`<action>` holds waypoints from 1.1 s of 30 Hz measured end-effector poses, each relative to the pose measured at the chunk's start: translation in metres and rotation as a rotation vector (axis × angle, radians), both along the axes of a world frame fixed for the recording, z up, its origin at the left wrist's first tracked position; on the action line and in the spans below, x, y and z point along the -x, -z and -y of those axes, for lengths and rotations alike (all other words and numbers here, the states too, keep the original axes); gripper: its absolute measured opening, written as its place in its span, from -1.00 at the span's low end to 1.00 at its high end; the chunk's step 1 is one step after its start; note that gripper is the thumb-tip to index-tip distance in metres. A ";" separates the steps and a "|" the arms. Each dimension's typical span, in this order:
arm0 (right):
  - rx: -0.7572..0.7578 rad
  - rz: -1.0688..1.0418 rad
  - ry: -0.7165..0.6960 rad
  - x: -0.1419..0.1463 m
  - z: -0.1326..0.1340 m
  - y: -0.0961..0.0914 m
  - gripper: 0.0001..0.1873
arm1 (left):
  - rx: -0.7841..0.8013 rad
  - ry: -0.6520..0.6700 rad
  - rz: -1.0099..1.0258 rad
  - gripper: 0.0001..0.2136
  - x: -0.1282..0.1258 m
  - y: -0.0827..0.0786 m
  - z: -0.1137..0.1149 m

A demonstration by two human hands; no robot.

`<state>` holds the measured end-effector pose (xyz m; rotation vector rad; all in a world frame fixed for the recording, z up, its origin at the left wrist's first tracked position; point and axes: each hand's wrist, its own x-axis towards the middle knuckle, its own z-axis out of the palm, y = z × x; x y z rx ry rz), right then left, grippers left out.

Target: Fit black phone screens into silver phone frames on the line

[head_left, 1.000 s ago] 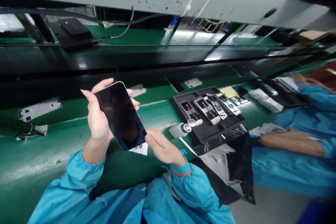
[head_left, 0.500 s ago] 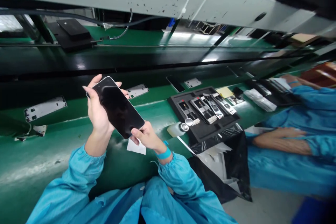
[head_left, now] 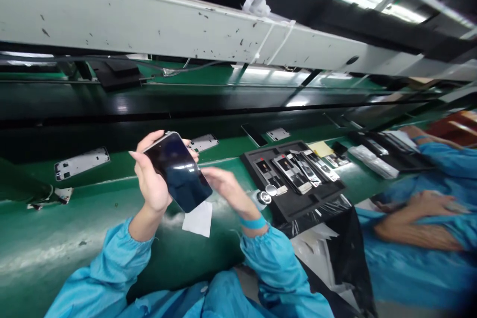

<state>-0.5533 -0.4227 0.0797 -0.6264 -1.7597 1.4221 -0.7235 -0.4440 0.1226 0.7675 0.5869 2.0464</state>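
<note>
My left hand (head_left: 152, 181) is clamped on a smartphone (head_left: 179, 173). My thumb is on its near long edge and my fingers wrap round the back. I hold it above the green desk (head_left: 93, 228), dark glass facing me, top end tilted up and away to the left.

My right hand (head_left: 228, 188) is just beside the smartphone's lower right corner, fingers loosely spread and gripping nothing. It is blurred, so I cannot tell whether a fingertip brushes the edge. My hands are apart, with the smartphone between them.

Under its lower end a small white wipe (head_left: 197, 218) lies flat on the desk. Just right of my right hand a small bottle (head_left: 262, 199) stands by the near corner of a black tray (head_left: 298, 202), which carries a row of phone parts (head_left: 294, 171).

Farther off, on the green conveyor belt (head_left: 122, 168), bare metal phone frames (head_left: 82, 163) lie well apart from one another. At the right edge a co-worker's forearm (head_left: 417, 231) rests in a blue sleeve.
</note>
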 end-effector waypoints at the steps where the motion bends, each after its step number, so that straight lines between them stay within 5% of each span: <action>1: -0.093 -0.038 0.125 -0.005 -0.001 -0.011 -0.27 | 0.009 0.043 -0.039 -0.46 -0.002 0.002 0.004; 4: -0.339 -0.051 0.365 -0.005 0.003 -0.046 -0.47 | 0.026 0.062 -0.183 -0.46 -0.009 0.011 0.015; 9: -0.587 -0.035 0.434 0.019 0.013 -0.075 -0.84 | -0.005 -0.001 -0.402 -0.39 -0.012 0.026 0.023; 15: -0.837 -0.062 0.608 0.025 0.015 -0.072 -0.94 | 0.004 0.119 -0.387 -0.34 -0.009 0.023 0.028; 19: -1.149 -0.068 0.703 0.025 0.022 -0.065 -0.75 | -0.066 0.291 -0.330 -0.39 -0.007 0.015 0.030; 22: -1.264 -0.022 0.751 0.023 0.033 -0.056 -0.79 | -0.101 0.402 -0.274 -0.49 -0.005 0.007 0.031; 25: -1.184 -0.022 0.798 0.019 0.043 -0.043 -0.85 | -0.093 0.474 -0.238 -0.67 -0.003 0.002 0.030; 29: -0.866 -0.118 0.902 0.004 0.051 -0.011 -0.67 | -0.133 0.519 -0.197 -0.73 -0.001 0.002 0.031; 33: -0.544 0.277 0.715 -0.015 0.063 0.047 -0.60 | -0.156 0.552 -0.221 -0.72 0.002 0.001 0.038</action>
